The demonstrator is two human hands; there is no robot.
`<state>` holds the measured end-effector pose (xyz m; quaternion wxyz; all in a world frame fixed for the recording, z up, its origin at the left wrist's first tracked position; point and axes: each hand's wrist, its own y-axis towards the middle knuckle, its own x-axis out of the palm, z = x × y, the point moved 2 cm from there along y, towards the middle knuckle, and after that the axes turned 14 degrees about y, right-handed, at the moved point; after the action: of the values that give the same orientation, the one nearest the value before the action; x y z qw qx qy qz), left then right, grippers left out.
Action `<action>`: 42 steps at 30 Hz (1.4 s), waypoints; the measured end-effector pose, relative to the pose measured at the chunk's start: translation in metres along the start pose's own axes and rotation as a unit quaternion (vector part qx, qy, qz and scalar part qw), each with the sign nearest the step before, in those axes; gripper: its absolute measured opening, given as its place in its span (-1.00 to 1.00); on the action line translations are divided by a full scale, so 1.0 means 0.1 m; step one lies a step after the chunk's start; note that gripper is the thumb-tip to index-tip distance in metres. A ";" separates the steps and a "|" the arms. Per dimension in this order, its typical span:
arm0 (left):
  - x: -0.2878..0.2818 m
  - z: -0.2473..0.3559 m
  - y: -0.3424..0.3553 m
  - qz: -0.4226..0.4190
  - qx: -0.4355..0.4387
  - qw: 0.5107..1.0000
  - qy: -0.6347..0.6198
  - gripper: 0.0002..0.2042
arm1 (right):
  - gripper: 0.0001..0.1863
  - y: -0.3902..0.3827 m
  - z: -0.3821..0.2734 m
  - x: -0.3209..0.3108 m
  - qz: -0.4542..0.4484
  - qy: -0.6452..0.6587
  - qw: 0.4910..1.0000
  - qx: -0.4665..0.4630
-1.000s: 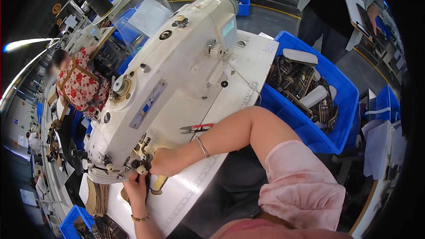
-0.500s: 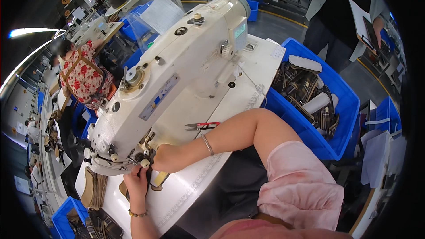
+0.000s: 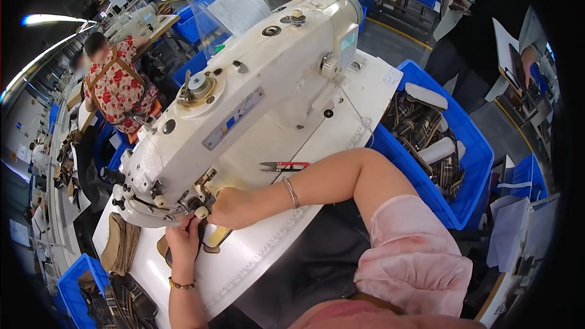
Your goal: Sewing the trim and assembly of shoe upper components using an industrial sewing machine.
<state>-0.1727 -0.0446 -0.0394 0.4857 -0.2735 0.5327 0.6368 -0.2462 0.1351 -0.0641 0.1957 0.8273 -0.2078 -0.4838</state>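
Observation:
Both my hands are at the needle end of a white sewing machine [image 3: 244, 94]. My left hand [image 3: 183, 242] has thumb and fingers pinched together under the machine head; whatever is between them is too small to make out. Beside it, my right hand [image 3: 234, 208] is curled closed against the needle area, and its fingertips are hidden. A dark, tan-edged fabric piece [image 3: 163, 247] shows partly by my left hand. Below my right hand lie a yellow strip [image 3: 218, 233] and a small brown piece [image 3: 211, 249]. Red-handled thread snips [image 3: 284, 166] rest on the bed beyond my right wrist.
Stacked brown pieces [image 3: 120, 244] lie at the table's left edge, above a blue bin [image 3: 69, 281] of plaid pieces. A large blue bin [image 3: 477, 164] with plaid and white items stands at right. One person [image 3: 122, 88] sits at far left; another [image 3: 475, 42] stands at far right.
The whole view has shifted slightly, so the machine sits a little farther right and higher. Both hands keep nearly the same place at the needle, still closed.

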 end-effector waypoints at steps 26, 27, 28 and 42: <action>-0.07 -0.05 -0.09 -0.096 -0.067 0.993 -0.011 -0.85 | -0.82 0.01 -0.25 -0.11 -0.120 -0.032 0.987 0.106; -0.05 -0.06 -0.07 -0.107 -0.077 0.991 -0.011 -0.85 | -0.80 0.01 -0.24 -0.16 -0.124 -0.051 0.985 0.109; -0.06 -0.06 -0.07 -0.098 -0.069 0.993 -0.010 -0.84 | -0.77 0.01 -0.26 -0.16 -0.130 -0.064 0.984 0.109; -0.01 -0.06 -0.02 -0.023 -0.012 1.000 -0.011 -0.87 | -0.61 -0.04 -0.24 -0.09 -0.088 -0.083 0.991 0.052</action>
<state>-0.1720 -0.0510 -0.0411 0.5029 -0.2845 0.5135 0.6344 -0.2286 0.1463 -0.0487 0.0912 0.8086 -0.1745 -0.5544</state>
